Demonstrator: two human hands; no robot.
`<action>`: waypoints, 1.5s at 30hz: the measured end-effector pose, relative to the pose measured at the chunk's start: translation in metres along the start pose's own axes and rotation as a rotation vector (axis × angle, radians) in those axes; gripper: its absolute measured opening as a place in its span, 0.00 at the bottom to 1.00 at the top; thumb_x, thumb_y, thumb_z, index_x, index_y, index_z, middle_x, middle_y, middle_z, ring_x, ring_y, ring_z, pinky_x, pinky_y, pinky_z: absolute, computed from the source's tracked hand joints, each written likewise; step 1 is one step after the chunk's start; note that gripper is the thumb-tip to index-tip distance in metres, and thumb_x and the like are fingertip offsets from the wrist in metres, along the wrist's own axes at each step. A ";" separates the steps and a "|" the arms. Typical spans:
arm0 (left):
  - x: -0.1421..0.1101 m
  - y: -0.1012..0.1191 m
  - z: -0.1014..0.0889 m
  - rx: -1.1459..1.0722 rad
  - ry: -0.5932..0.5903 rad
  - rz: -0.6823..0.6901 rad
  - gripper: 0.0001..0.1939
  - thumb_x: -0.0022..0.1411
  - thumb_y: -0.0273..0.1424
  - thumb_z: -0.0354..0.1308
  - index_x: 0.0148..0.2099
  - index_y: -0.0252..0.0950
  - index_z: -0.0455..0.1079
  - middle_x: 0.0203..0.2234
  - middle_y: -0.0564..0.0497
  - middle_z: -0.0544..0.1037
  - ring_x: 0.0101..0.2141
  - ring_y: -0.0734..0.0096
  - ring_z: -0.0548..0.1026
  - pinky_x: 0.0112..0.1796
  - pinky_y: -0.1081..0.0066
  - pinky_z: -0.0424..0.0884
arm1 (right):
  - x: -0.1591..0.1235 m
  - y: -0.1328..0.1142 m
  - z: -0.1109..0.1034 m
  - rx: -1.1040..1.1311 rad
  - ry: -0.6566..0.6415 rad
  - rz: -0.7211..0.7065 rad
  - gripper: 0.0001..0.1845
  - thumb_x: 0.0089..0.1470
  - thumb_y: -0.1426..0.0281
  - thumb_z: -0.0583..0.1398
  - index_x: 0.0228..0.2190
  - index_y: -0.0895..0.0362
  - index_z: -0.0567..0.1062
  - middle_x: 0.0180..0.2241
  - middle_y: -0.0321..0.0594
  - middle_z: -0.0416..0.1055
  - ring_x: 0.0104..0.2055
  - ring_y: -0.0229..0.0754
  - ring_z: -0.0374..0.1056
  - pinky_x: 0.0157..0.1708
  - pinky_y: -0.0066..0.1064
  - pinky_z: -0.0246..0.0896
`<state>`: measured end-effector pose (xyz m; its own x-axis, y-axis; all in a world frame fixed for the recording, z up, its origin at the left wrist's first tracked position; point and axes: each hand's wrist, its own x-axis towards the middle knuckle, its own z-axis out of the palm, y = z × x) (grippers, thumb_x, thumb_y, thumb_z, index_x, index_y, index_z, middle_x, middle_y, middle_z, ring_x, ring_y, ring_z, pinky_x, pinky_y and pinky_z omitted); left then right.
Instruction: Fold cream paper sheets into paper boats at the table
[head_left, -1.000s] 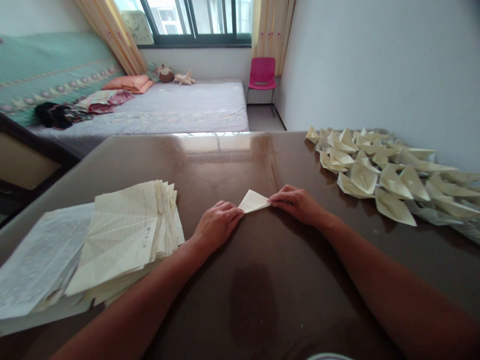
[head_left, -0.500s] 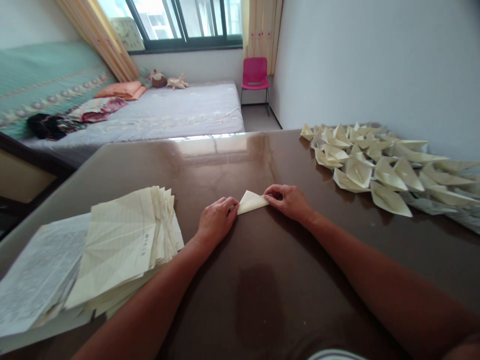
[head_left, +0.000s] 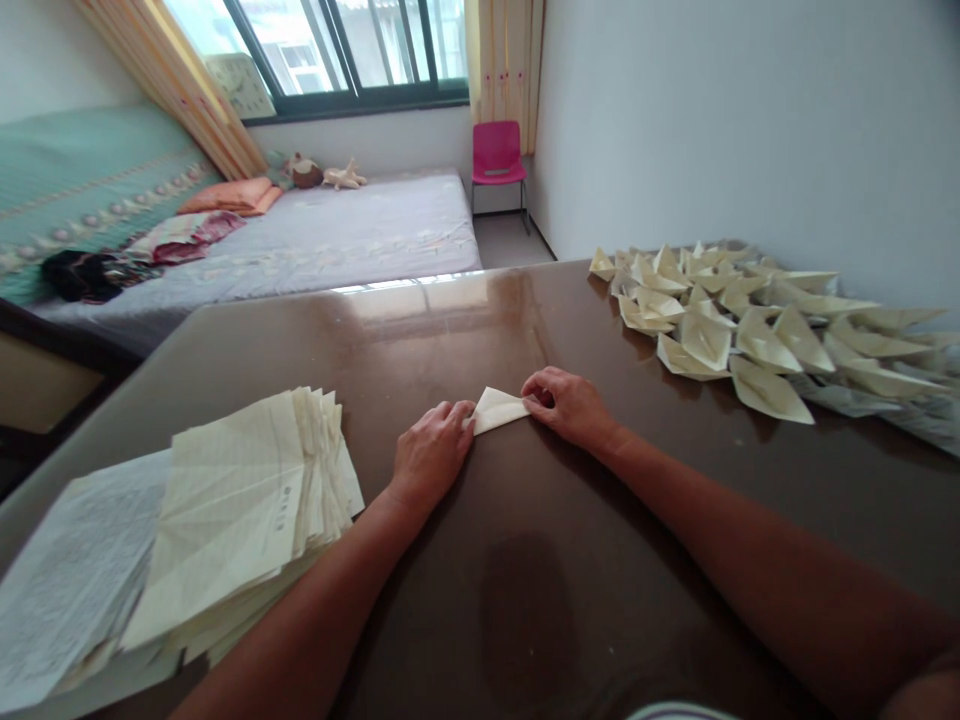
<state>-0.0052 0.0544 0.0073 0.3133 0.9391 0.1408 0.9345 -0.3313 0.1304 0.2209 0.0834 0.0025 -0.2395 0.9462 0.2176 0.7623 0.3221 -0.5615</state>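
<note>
A small cream folded paper (head_left: 496,411) with a pointed peak lies at the middle of the brown table (head_left: 420,600). My left hand (head_left: 435,445) is closed on its left end, the fingertips pressed against the paper. At the other end, the thumb and fingers of my right hand (head_left: 564,402) pinch the right tip. Many folded paper boats (head_left: 705,337) stand together on the right side of the table. To the left of my left forearm lies a stack of creased, lined paper sheets (head_left: 232,490).
Printed white sheets (head_left: 82,560) lie under and beside the cream stack. Beyond the table stand a bed (head_left: 375,225) and a pink chair (head_left: 497,155). A white wall (head_left: 735,120) runs along the right. Part of a pale round rim (head_left: 682,712) shows at the bottom edge.
The camera view has turned slightly. Both hands keep hold of the folded paper, and the fingers of my left hand now lie flatter over its left end.
</note>
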 end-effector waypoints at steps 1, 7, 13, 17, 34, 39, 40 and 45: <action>-0.001 0.000 0.000 0.023 0.004 0.005 0.15 0.69 0.39 0.44 0.53 0.46 0.65 0.38 0.52 0.73 0.36 0.69 0.73 0.30 0.74 0.64 | 0.000 0.001 0.000 0.009 -0.006 -0.005 0.05 0.52 0.69 0.59 0.31 0.55 0.76 0.31 0.36 0.73 0.30 0.35 0.67 0.32 0.25 0.57; -0.001 0.000 0.001 0.068 0.127 0.192 0.16 0.68 0.32 0.47 0.57 0.42 0.65 0.45 0.46 0.70 0.47 0.62 0.65 0.43 0.67 0.68 | 0.002 0.002 -0.001 -0.020 -0.026 -0.009 0.06 0.54 0.71 0.57 0.31 0.55 0.75 0.31 0.36 0.74 0.32 0.37 0.67 0.33 0.26 0.56; 0.000 0.002 -0.003 0.079 -0.032 0.463 0.20 0.67 0.28 0.49 0.60 0.44 0.61 0.45 0.48 0.71 0.45 0.65 0.66 0.44 0.66 0.67 | 0.002 0.003 0.003 -0.062 -0.019 -0.006 0.06 0.56 0.71 0.56 0.32 0.55 0.74 0.33 0.37 0.74 0.34 0.37 0.67 0.34 0.27 0.55; -0.001 0.004 -0.006 0.120 -0.064 0.426 0.21 0.67 0.29 0.50 0.61 0.45 0.61 0.46 0.48 0.71 0.46 0.64 0.67 0.43 0.66 0.68 | -0.001 0.000 0.002 -0.104 -0.002 -0.051 0.08 0.59 0.71 0.54 0.36 0.56 0.75 0.36 0.40 0.73 0.38 0.38 0.66 0.38 0.28 0.56; -0.009 0.005 -0.005 0.139 -0.065 0.399 0.22 0.66 0.27 0.50 0.61 0.39 0.60 0.49 0.47 0.70 0.49 0.62 0.66 0.46 0.64 0.68 | -0.039 -0.042 0.006 -0.614 -0.147 -0.341 0.18 0.60 0.75 0.52 0.51 0.65 0.69 0.49 0.53 0.68 0.51 0.53 0.60 0.44 0.42 0.60; -0.014 0.006 -0.008 0.198 -0.060 0.379 0.20 0.65 0.23 0.49 0.59 0.36 0.63 0.47 0.44 0.72 0.47 0.62 0.69 0.45 0.63 0.70 | -0.036 -0.044 0.002 -0.663 -0.175 -0.257 0.16 0.59 0.77 0.52 0.48 0.65 0.71 0.47 0.55 0.69 0.46 0.52 0.63 0.39 0.39 0.62; -0.015 0.005 -0.009 0.206 -0.056 0.374 0.20 0.65 0.23 0.49 0.58 0.35 0.64 0.47 0.44 0.72 0.46 0.62 0.69 0.44 0.63 0.70 | -0.035 -0.045 0.001 -0.665 -0.177 -0.247 0.16 0.59 0.77 0.52 0.47 0.65 0.71 0.46 0.54 0.70 0.45 0.52 0.63 0.39 0.39 0.62; -0.021 0.000 -0.013 0.257 -0.044 0.338 0.19 0.64 0.22 0.50 0.56 0.34 0.66 0.44 0.44 0.74 0.44 0.61 0.70 0.43 0.63 0.70 | -0.034 -0.041 0.002 -0.648 -0.154 -0.206 0.16 0.59 0.78 0.51 0.47 0.64 0.71 0.43 0.54 0.70 0.44 0.51 0.63 0.38 0.38 0.60</action>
<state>-0.0139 0.0337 0.0167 0.6108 0.7866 0.0907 0.7881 -0.5928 -0.1659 0.1964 0.0383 0.0169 -0.4633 0.8772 0.1262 0.8861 0.4565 0.0795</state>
